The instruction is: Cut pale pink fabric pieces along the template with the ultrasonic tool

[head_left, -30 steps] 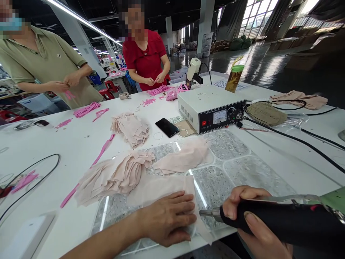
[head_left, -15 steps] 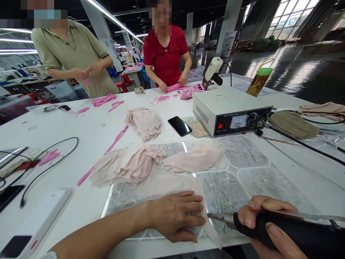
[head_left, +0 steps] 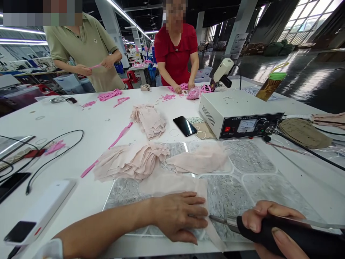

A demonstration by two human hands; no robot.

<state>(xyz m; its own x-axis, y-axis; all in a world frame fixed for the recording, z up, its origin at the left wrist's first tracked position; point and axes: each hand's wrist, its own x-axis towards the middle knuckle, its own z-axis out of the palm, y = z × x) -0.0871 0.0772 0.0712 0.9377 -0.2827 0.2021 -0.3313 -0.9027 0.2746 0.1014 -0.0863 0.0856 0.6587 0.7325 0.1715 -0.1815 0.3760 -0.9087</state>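
Note:
My left hand [head_left: 183, 217] lies flat, fingers spread, pressing a pale pink fabric piece [head_left: 172, 184] onto a grey stone-patterned mat [head_left: 229, 196]. A narrow strip of the fabric trails past my fingertips toward the table's front edge. In my right hand [head_left: 272, 225] is the black handle of a handheld cutter [head_left: 299, 233]. Its thin metal tip points left and meets the fabric edge close to my left fingertips. Beyond my left hand sit a fanned stack of pale pink pieces [head_left: 132, 160] and a smaller pile [head_left: 199, 159].
Behind the mat stand a control box [head_left: 242, 104] with a dial, a phone [head_left: 184, 126] and another fabric bundle [head_left: 149, 122]. A white device [head_left: 40, 212] and cables lie left. Two people handle pink strips across the table. A drink bottle [head_left: 271, 86] stands back right.
The whole view has shifted slightly, so things sit further right. The person in green now stretches a pink strip between both hands. My hands stay nearly in place on the fabric and cutter.

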